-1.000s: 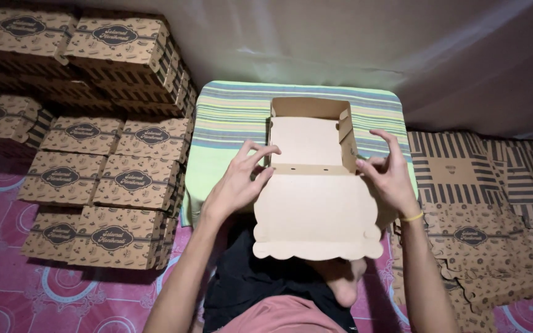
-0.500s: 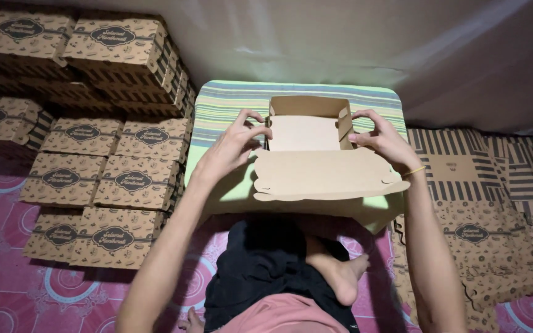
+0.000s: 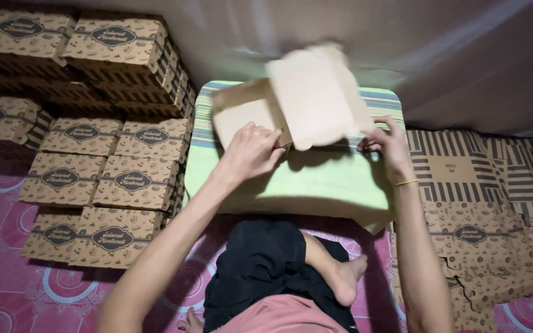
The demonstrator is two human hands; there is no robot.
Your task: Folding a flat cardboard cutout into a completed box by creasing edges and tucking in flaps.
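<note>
Left hand (image 3: 251,151) gripping the plain brown cardboard box (image 3: 291,105) at its near edge, right hand (image 3: 387,145) pinching its lid corner, box tilting above the green striped table (image 3: 303,185), stacked printed brown boxes (image 3: 100,154) crowding the left, flat printed cartons (image 3: 476,203) lying right.

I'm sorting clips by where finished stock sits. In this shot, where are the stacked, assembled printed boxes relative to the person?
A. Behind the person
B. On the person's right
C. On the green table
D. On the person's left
D: the stacked assembled boxes fill the floor on the person's left, while flat unfolded sheets lie on the right and the green table bears only the box being handled.
</note>
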